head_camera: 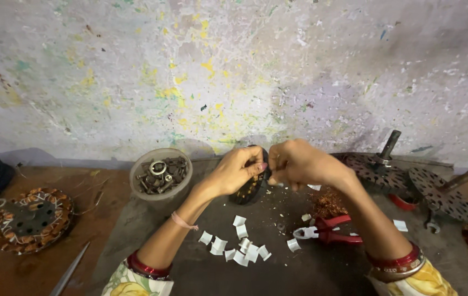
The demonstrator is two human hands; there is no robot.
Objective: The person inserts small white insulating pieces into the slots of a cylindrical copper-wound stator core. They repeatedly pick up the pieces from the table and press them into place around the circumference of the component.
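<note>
Between both hands, just above the dark bench (pixel 201 274) & raised off it, sits a round dark stator (pixel 251 183) stood on edge: left hand (pixel 238 170) has fingers curled shut on its left rim, right hand (pixel 299 163) is closed in a pinch at its top right edge. Below lie white paper scraps (pixel 239 246) w/ red-handled pliers (pixel 330 231) near the right forearm; a tub of bolts (pixel 161 174) stands left of the left hand, a copper-wound stator (pixel 32 218) well apart at far left.

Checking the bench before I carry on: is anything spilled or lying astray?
Yes. Small white curled paper pieces lie scattered between the forearms, and reddish-brown shavings are strewn beside the red-handled pliers. Nothing looks broken.
</note>
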